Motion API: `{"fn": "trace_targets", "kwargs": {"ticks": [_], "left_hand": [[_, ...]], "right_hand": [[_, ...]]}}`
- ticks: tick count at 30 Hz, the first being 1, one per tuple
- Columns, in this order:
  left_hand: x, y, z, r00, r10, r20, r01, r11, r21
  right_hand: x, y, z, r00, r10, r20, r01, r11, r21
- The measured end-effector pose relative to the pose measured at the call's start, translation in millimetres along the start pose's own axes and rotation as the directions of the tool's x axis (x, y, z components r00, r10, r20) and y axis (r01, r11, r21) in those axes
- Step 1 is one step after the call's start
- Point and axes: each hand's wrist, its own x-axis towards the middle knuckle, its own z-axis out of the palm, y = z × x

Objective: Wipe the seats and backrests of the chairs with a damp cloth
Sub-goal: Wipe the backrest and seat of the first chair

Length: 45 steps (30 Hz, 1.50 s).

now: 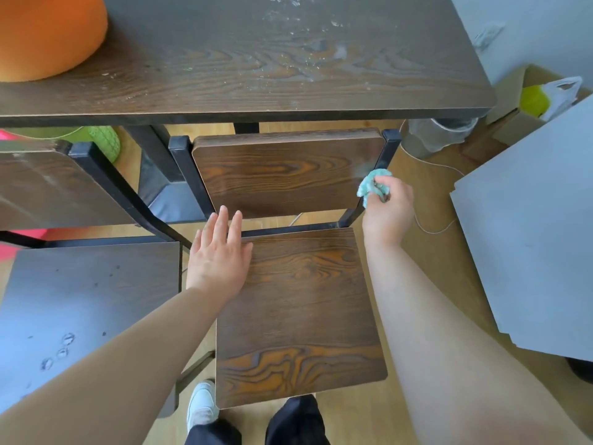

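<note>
**Cloth at right edge of backrest**

We logged the right grip (pixel 386 203) curled round a bunched teal cloth (pixel 372 186), which sat against the right edge of the backrest (pixel 285 175), touching the black frame post there. The left grip (pixel 218 252) was spread, fingers straight, and lay on the rear left corner of the seat (pixel 298 316). The backrest sat just below the near edge of the dark wood table (pixel 256 91), whose top carried white smears. A second chair (pixel 90 300) stood just beside ours on the left, with small marks on its seat. An orange cushion (pixel 48 33) sat on the table's far left.
</note>
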Motion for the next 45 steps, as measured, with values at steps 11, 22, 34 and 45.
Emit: {"fn": "trace_targets", "kwargs": {"ticks": [11,22,34,45], "left_hand": [[-10,-41,3,1.000,-0.024,-0.020,0.025,0.999,0.025],[-27,-96,-8,0.998,-0.060,-0.018,0.061,0.998,0.035],[-37,-113,-1,0.999,-0.031,-0.035,0.031,0.999,0.017],[-23,-62,31,0.999,-0.024,0.047,0.023,1.000,0.016]], "right_hand": [[-58,5,63,0.991,0.132,0.034,-0.136,0.980,0.143],[-141,-43,131,0.953,0.001,0.303,-0.056,0.983,0.173],[-170,-58,147,0.842,-0.107,0.528,0.025,0.987,0.161],[-99,49,63,0.884,0.300,0.360,-0.348,0.935,0.075]]}}
